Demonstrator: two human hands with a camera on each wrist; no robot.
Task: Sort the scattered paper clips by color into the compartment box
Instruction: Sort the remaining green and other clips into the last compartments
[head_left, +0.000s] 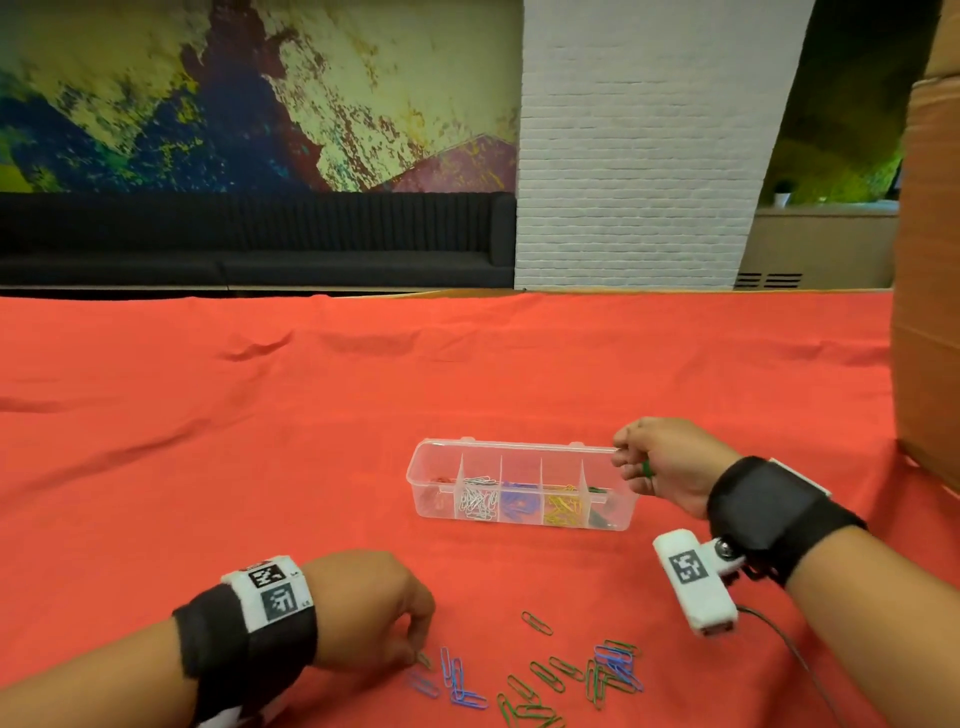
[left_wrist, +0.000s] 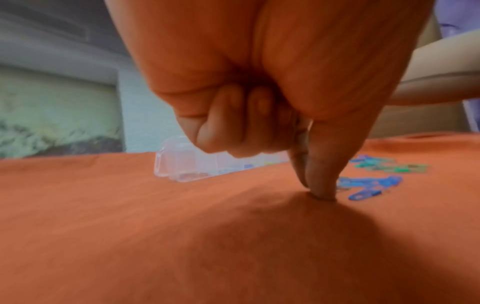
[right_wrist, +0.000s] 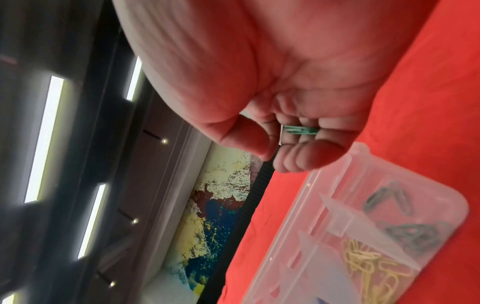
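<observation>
A clear compartment box (head_left: 514, 445) stands on the red cloth and holds red, white, blue, yellow and green clips in separate sections. My right hand (head_left: 631, 465) hovers at its right end, above the green section, fingers curled round green paper clips (right_wrist: 301, 130). The box's (right_wrist: 337, 170) green and yellow sections lie just below that hand. Near the front edge my left hand (head_left: 415, 656) pinches a green clip (head_left: 425, 660) that lies on the cloth, thumb and forefinger tips (left_wrist: 322, 191) pressed down. Blue clips (left_wrist: 369, 185) and green clips (head_left: 545, 675) lie scattered to its right.
A tall cardboard box (head_left: 930, 312) stands at the table's right edge. A thin cable (head_left: 800, 660) runs from the right wrist camera (head_left: 693, 587) across the cloth beside the scattered clips. The red cloth (head_left: 260, 441) stretches wide to the left and behind the compartment box.
</observation>
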